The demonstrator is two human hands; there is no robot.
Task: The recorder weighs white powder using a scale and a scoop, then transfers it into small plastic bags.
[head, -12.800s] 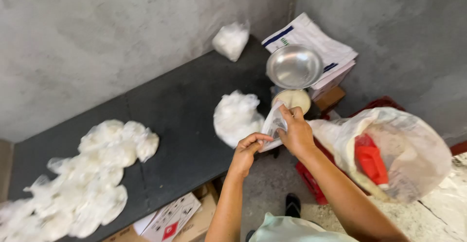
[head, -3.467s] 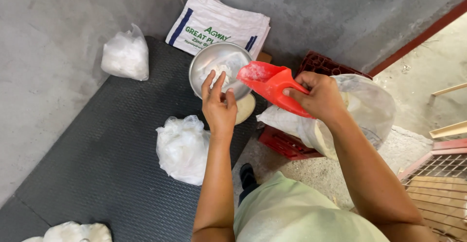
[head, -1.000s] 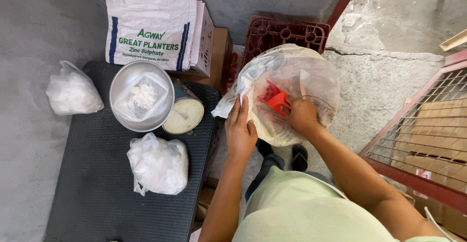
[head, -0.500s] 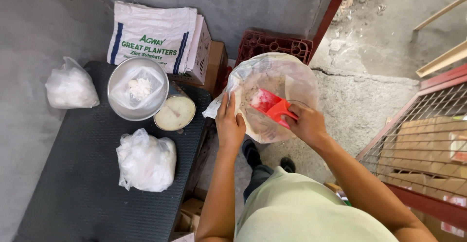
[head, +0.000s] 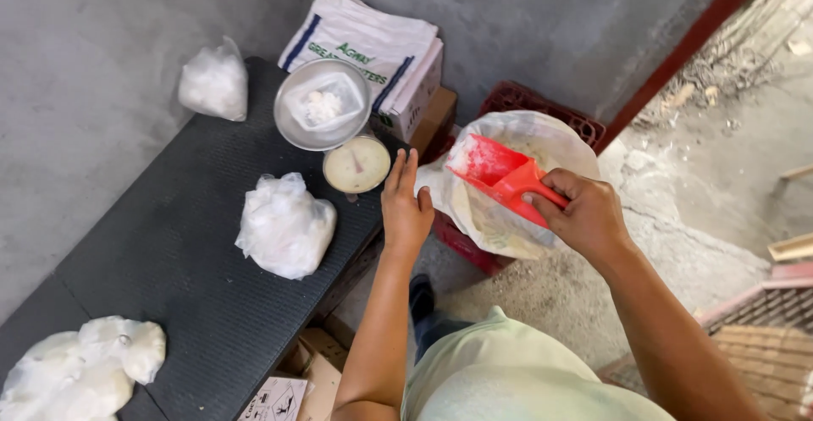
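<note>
Above the sack [head: 508, 226], the right hand's [head: 584, 213] scoop [head: 495, 171] points upper-left.

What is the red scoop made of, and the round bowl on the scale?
The red scoop, held in the right hand, looks like matte moulded plastic, uniform in colour and dusted with white powder. The round bowl seems to be metal, likely steel: a silvery-grey, faintly shiny rim.

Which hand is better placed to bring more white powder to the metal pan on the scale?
Probably the right hand: it already grips the red scoop above the open sack. The left hand is empty, open, beside the scale dial.
</note>
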